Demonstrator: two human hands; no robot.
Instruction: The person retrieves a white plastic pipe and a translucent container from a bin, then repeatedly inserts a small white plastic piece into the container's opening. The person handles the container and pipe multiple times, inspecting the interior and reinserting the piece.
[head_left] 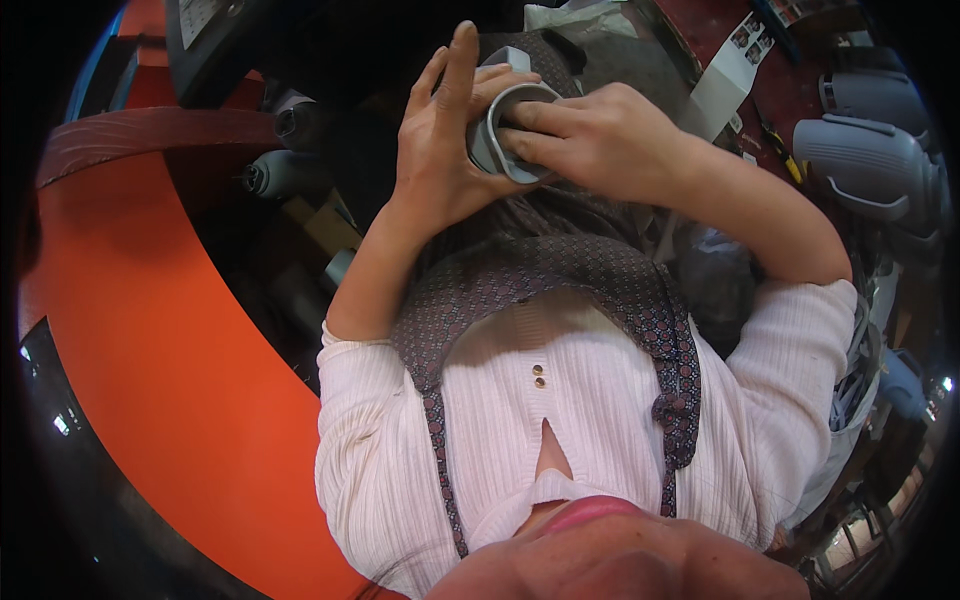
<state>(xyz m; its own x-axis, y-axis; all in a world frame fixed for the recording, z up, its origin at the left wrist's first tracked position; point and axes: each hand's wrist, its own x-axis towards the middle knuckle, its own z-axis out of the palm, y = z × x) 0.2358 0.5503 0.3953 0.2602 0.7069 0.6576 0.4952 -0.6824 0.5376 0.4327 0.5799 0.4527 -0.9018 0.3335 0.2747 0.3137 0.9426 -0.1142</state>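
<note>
In front of my chest, my left hand (432, 140) holds a grey, hollow, round plastic piece (482, 150) with its wide opening toward me. A squarish lighter grey part (514, 60) juts out at its far side. One finger of the left hand points up, away from the piece; the others wrap its side. My right hand (615, 140) comes from the right, closed, with two digits reaching into the opening. Their tips are hidden inside, so I cannot make out what they pinch there. A dark patterned apron (520, 255) lies below both hands.
Several grey jugs with handles (860, 165) stand at the right. Close by on a red surface (695, 25) are a white printed sheet (733, 80) and a yellow-and-black tool (785, 155). A broad orange panel (190, 370) fills the left, beside a grey bottle-shaped body (287, 174).
</note>
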